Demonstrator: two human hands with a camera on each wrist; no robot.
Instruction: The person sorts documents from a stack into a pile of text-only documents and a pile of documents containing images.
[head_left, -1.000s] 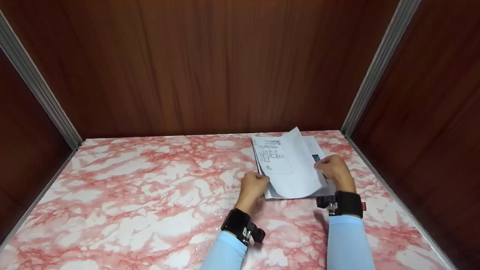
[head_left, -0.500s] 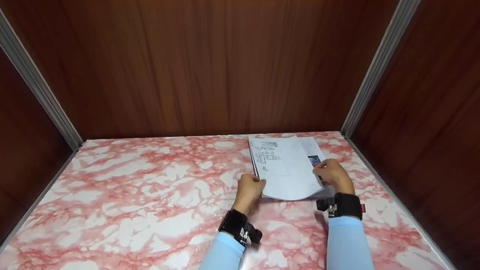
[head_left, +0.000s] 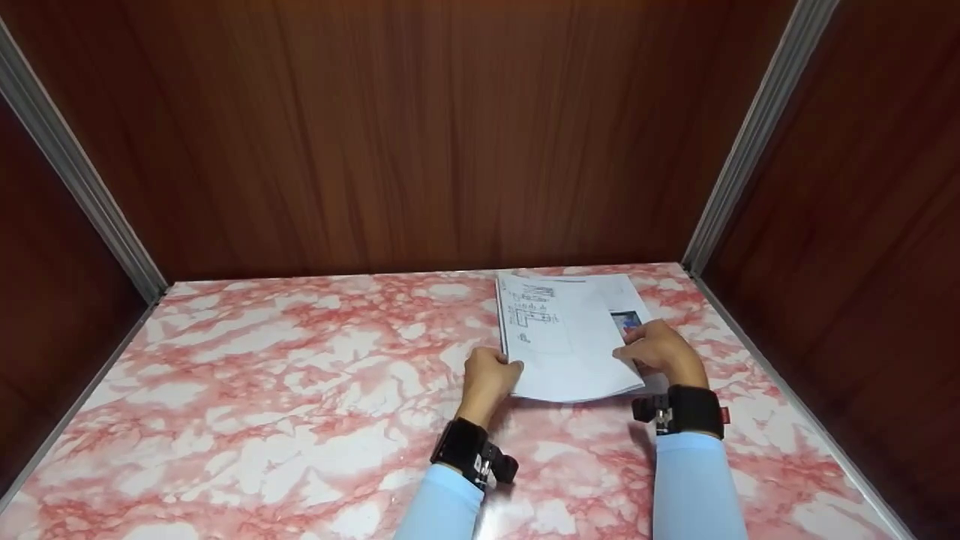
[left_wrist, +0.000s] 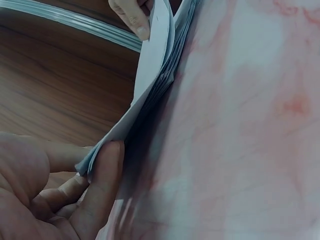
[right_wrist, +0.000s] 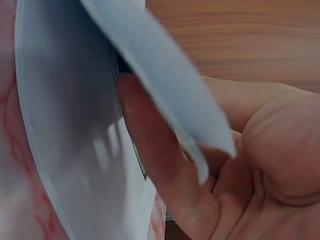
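A pile of printed paper sheets (head_left: pixel 566 352) lies at the back right of the table in the head view. My left hand (head_left: pixel 489 379) pinches the pile's left edge near the front corner. In the left wrist view, the left thumb and fingers (left_wrist: pixel 107 175) grip several layers together, and the edge bends upward. My right hand (head_left: pixel 664 354) holds the right edge of the upper sheets. The right wrist view shows those upper sheets (right_wrist: pixel 170 85) lifted between its thumb and fingers, above a lower sheet (right_wrist: pixel 75 140). A coloured picture (head_left: pixel 626 321) shows beside the right hand.
The table (head_left: pixel 262 405) has a red and white marbled top. A brown wood-grain panel (head_left: pixel 420 142) stands close behind the paper, with side panels left and right. Metal corner posts (head_left: pixel 757 142) edge the panels.
The top sheet's raised back corner has come down, and the sheet now lies flatter. The upper sheets have shifted slightly left with my left hand, uncovering more of the coloured picture.
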